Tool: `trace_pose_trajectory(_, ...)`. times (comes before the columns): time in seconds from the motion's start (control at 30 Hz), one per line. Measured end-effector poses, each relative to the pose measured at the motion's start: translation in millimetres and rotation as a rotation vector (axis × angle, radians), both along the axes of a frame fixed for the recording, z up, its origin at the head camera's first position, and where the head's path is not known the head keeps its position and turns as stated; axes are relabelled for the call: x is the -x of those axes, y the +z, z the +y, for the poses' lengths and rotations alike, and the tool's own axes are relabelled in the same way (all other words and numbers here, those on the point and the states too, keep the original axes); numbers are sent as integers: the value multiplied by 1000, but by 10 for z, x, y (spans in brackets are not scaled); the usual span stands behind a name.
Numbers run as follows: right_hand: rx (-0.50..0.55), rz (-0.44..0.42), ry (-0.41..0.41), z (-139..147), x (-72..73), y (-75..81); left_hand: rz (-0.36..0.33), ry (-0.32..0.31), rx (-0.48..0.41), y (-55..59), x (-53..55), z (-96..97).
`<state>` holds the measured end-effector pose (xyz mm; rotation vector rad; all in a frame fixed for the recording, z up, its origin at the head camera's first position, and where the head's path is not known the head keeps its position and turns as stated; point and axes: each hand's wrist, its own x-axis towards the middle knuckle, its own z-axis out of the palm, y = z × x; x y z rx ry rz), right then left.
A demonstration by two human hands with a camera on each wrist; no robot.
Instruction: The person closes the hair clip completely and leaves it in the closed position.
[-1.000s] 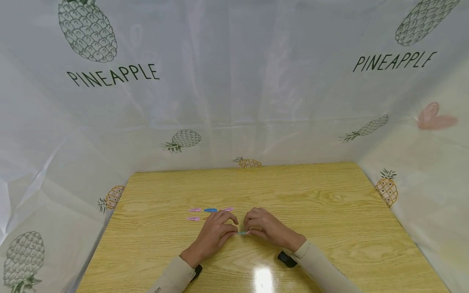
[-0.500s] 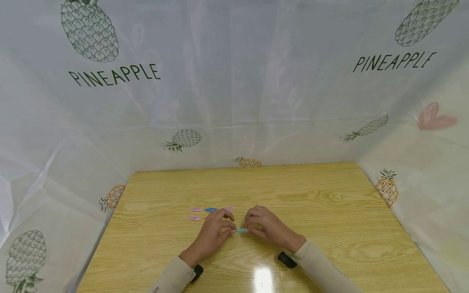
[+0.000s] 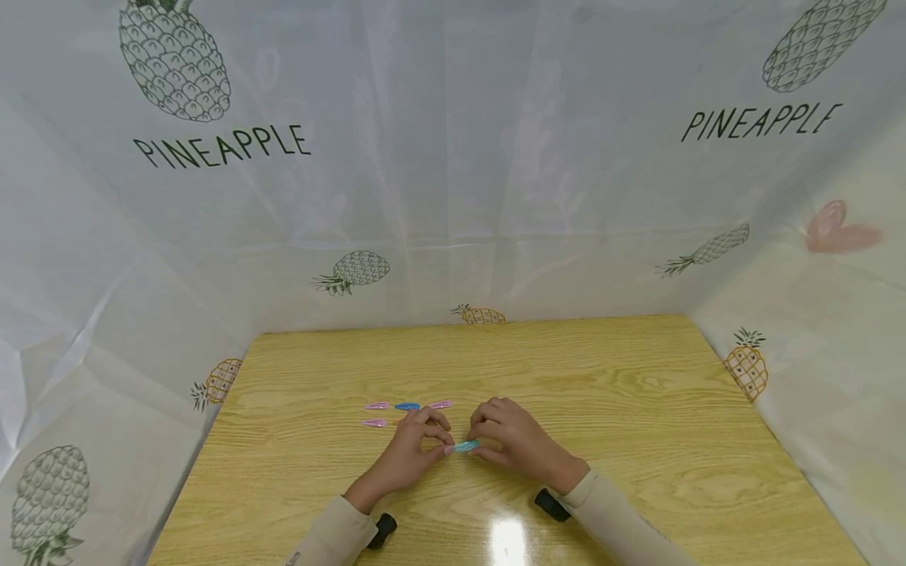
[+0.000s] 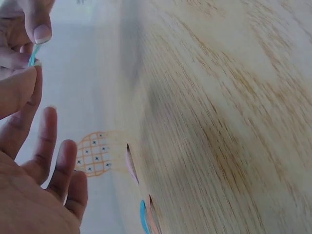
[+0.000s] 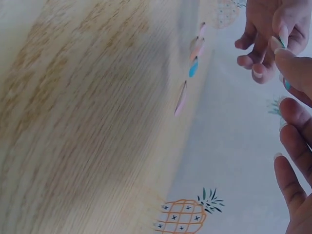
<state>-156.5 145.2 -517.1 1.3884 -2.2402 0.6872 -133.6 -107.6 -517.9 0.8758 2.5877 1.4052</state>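
A teal snap hair clip (image 3: 465,446) is held above the table between my two hands. My left hand (image 3: 406,456) pinches one end between thumb and forefinger. At the other end, my right hand (image 3: 520,446) pinches the clip the same way. In the left wrist view only a thin strip of the teal clip (image 4: 33,56) shows between the fingertips. Past my left hand lie a blue hair clip (image 3: 406,406) and pink hair clips, one at the left of the back row (image 3: 377,406). An orange clip (image 3: 397,423) is mostly hidden behind that hand.
Another pink clip (image 3: 440,405) ends the back row, and one more pink clip (image 3: 373,423) lies in front. The wooden table (image 3: 637,393) meets a pineapple-print sheet (image 3: 481,196) at its back and sides. Black wrist devices (image 3: 552,505) sit under both cuffs.
The teal clip has turned so that more of its face shows in the head view. Both hands stay close together, with the left one shifted slightly left.
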Motion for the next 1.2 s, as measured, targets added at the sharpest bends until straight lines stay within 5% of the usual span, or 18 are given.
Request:
trace_pose_trajectory(0.27, -24, 38, -4, 3, 1, -13, -88, -33, -65, 7, -10, -9)
trace_pose_trajectory(0.5, -30, 23, -33, 7, 3, -26, -147, 13, -67, -22, -34, 32)
trace_pose_trajectory(0.97, -37, -6, -79, -64, 32, -20, 453, 225, 174, -56, -61, 100)
trace_pose_trajectory(1.2, -59, -25, -112, -124, 62, -24, 468, 250, 212, -86, -20, 60)
